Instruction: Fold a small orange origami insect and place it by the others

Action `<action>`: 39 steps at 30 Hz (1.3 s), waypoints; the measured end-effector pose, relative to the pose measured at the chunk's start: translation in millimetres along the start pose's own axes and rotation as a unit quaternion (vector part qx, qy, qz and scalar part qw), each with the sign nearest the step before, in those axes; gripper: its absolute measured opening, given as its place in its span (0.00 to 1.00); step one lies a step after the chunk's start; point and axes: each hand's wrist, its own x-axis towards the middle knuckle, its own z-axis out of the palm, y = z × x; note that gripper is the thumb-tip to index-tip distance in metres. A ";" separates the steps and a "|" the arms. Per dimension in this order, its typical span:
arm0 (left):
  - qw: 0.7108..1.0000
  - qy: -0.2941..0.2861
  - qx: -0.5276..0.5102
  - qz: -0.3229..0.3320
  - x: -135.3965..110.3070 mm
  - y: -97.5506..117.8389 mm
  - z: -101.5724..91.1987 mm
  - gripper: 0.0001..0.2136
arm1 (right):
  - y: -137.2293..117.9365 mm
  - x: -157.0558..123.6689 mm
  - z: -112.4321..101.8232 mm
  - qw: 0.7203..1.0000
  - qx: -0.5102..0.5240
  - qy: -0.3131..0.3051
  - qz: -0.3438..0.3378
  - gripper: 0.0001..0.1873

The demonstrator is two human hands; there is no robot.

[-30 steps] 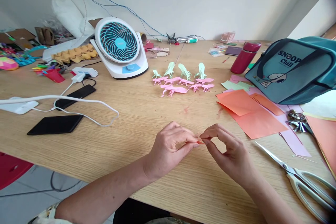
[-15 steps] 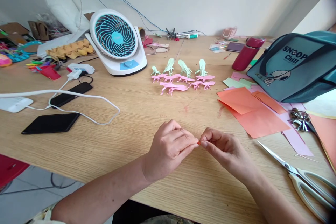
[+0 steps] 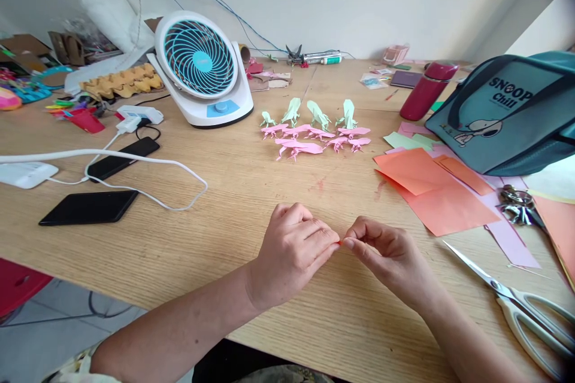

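Between my fingertips shows a small orange bit of folded paper (image 3: 340,242); the rest of it is hidden by my left hand (image 3: 296,251). That hand is closed around the paper, its back turned to me. My right hand (image 3: 384,251) pinches the paper's tip between thumb and forefinger, just to the right of the left fingertips. Both hands are held over the near middle of the table. Beyond them stand several folded pink paper figures (image 3: 299,148), with several light green ones (image 3: 318,115) behind.
Open scissors (image 3: 503,293) lie at the right, near orange paper sheets (image 3: 449,203). A teal bag (image 3: 507,114) and a red bottle (image 3: 426,93) stand behind. At the left are a fan (image 3: 200,66), a black phone (image 3: 87,207) and a white cable (image 3: 179,163).
My hands keep their hold on the orange paper and have barely moved, the right fingertips shifting very slightly. The whole view has shifted a little.
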 end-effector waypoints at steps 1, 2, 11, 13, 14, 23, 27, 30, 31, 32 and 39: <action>1.000 0.002 0.003 -0.001 0.1 0.0 -0.1 0.05 | -0.3 0.0 -0.1 1.000 -0.005 0.001 -0.010 0.13; 1.000 0.004 0.005 -0.002 0.2 -0.1 -0.1 0.05 | -0.6 0.0 -0.1 1.000 -0.011 0.002 -0.025 0.11; 1.000 0.019 0.023 0.000 -0.5 -1.2 1.3 0.06 | -0.8 0.7 1.5 0.988 -0.088 0.043 -0.116 0.05; 0.999 0.024 0.028 0.002 -0.8 -1.2 2.1 0.06 | -2.3 0.4 2.0 0.990 -0.091 0.044 -0.098 0.06; 0.999 0.025 0.030 0.004 -0.9 -1.0 2.3 0.06 | -3.1 0.3 2.2 0.991 -0.091 0.042 -0.085 0.06; 0.999 0.032 0.031 0.011 -0.6 1.3 1.9 0.05 | 0.5 1.0 0.9 1.000 -0.009 -0.003 0.016 0.10; 0.999 0.032 0.022 0.010 0.0 1.6 2.2 0.04 | 5.6 2.8 2.3 0.996 0.071 -0.033 0.037 0.13; 0.999 0.033 0.024 0.013 0.2 0.8 3.2 0.05 | 6.8 3.8 3.0 0.993 0.097 -0.046 0.041 0.15; 0.999 0.032 0.026 0.015 0.2 0.4 3.6 0.05 | 6.5 3.8 3.0 0.993 0.096 -0.047 0.041 0.15; 0.999 0.031 0.030 0.018 0.0 0.1 3.9 0.06 | 5.9 3.7 2.9 0.994 0.090 -0.047 0.042 0.16; 0.998 0.008 0.063 0.019 -0.8 3.8 2.6 0.06 | -2.2 1.2 1.7 0.999 0.001 -0.012 0.046 0.17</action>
